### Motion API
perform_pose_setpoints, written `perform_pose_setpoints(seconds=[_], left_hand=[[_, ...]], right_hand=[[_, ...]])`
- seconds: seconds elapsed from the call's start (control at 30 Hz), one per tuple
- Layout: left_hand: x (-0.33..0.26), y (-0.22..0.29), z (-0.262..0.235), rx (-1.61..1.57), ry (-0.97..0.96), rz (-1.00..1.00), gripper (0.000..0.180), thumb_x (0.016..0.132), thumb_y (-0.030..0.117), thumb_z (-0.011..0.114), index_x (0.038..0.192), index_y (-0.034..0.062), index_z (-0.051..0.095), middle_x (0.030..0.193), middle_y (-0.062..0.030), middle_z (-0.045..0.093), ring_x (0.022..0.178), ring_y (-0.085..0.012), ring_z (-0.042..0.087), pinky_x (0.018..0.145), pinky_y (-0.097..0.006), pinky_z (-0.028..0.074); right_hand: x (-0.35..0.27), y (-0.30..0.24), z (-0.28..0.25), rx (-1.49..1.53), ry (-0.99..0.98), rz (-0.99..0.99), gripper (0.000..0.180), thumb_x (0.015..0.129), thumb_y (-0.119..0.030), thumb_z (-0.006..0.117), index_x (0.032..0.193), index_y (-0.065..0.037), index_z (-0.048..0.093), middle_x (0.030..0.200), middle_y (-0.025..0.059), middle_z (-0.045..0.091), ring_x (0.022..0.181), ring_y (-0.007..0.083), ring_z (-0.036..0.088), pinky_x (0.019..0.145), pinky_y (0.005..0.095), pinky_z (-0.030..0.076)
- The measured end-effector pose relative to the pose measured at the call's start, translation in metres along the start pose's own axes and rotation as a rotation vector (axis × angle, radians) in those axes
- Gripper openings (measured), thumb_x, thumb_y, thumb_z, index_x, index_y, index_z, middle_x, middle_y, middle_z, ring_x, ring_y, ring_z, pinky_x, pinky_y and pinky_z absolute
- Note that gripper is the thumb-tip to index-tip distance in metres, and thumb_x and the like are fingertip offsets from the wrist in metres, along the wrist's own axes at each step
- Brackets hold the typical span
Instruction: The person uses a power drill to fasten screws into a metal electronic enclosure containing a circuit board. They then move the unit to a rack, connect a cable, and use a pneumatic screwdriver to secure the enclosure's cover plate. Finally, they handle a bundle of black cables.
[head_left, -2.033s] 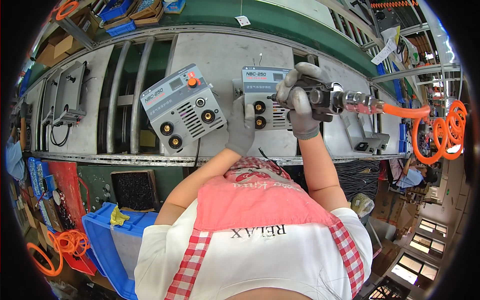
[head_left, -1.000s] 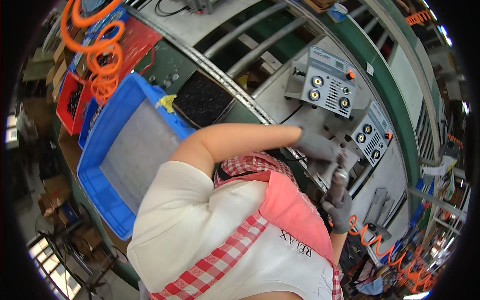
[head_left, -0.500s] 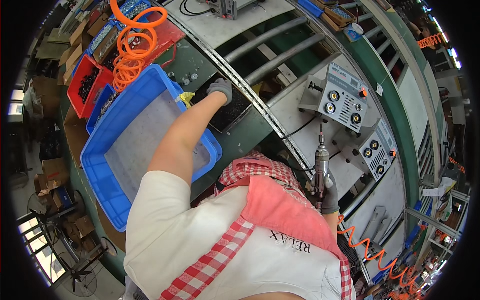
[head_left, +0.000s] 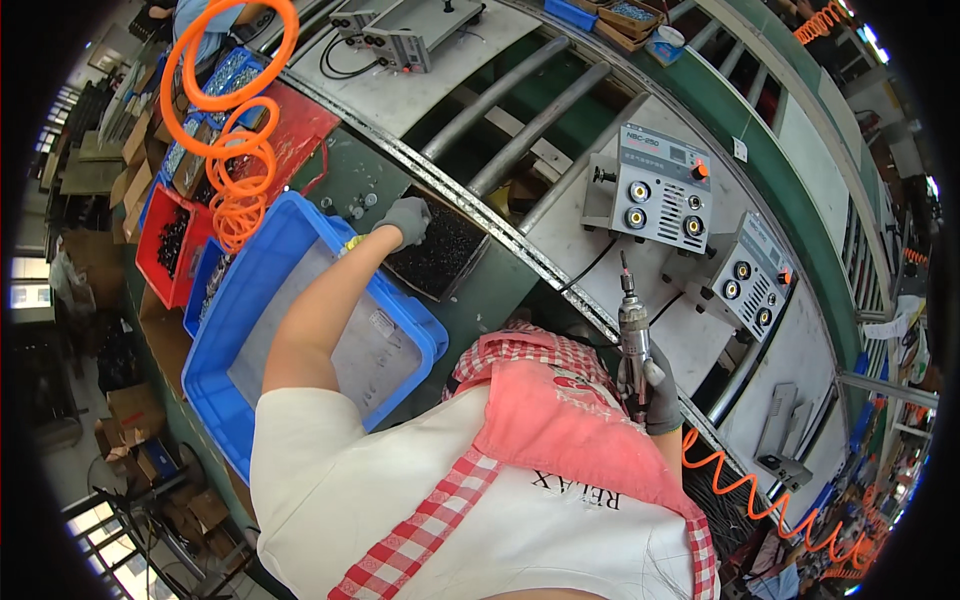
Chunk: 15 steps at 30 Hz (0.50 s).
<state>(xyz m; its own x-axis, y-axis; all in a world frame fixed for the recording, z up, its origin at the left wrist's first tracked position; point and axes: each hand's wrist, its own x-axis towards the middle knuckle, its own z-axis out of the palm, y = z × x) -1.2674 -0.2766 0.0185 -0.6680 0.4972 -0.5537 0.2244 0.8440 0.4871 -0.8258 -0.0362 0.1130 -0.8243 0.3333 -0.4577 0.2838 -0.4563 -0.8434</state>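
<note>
My left hand [head_left: 405, 218], in a grey glove, reaches out to a black tray of small dark screws [head_left: 445, 255] and rests on its near-left corner with curled fingers; whether it holds anything is hidden. My right hand [head_left: 658, 392], also gloved, grips a grey pneumatic screwdriver [head_left: 633, 335] upright by my chest, its bit pointing up. An orange coiled hose [head_left: 760, 500] runs from the tool to the lower right. Two grey box-shaped machines with round sockets [head_left: 655, 198] [head_left: 750, 275] sit on the conveyor beyond the tool.
A large blue bin [head_left: 250, 330] with a clear liner lies under my left arm. Red bins of parts [head_left: 170, 245] and a hanging orange coiled hose [head_left: 225, 110] are at the left. Another grey unit [head_left: 400, 35] sits further up the roller line.
My view has swung left and down. My left hand left the grey machine and went out to the black screw tray. My right hand drew the screwdriver back from the machine to my chest.
</note>
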Motion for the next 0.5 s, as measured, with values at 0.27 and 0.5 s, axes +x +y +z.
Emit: perform_pose_setpoints(seconds=[0.27,0.5], left_hand=[[-0.058,0.051,-0.019,-1.513,-0.499,0.220,0.024,0.089,0.006,0.056,0.111,-0.0016,0.057,0.096,-0.0128,0.063,0.074,-0.0136,0.061,0.062,-0.022,0.053],[-0.093,0.130,0.018,-1.509,-0.582,0.388,0.019,0.090,0.008,0.058,0.109,0.0036,0.055,0.096,-0.0102,0.062,0.071,-0.0089,0.058,0.058,-0.018,0.048]], right_hand=[[-0.007,-0.027,0.017,0.228,-0.155,-0.024,0.082,0.069,-0.058,0.064,0.119,0.004,0.046,0.073,0.0099,0.057,0.055,0.0153,0.055,0.047,0.0251,0.045],[-0.009,-0.048,0.042,-0.001,-0.081,-0.048,0.088,0.067,-0.058,0.065,0.127,0.003,0.046,0.081,0.0047,0.057,0.065,0.0098,0.053,0.055,0.0225,0.041]])
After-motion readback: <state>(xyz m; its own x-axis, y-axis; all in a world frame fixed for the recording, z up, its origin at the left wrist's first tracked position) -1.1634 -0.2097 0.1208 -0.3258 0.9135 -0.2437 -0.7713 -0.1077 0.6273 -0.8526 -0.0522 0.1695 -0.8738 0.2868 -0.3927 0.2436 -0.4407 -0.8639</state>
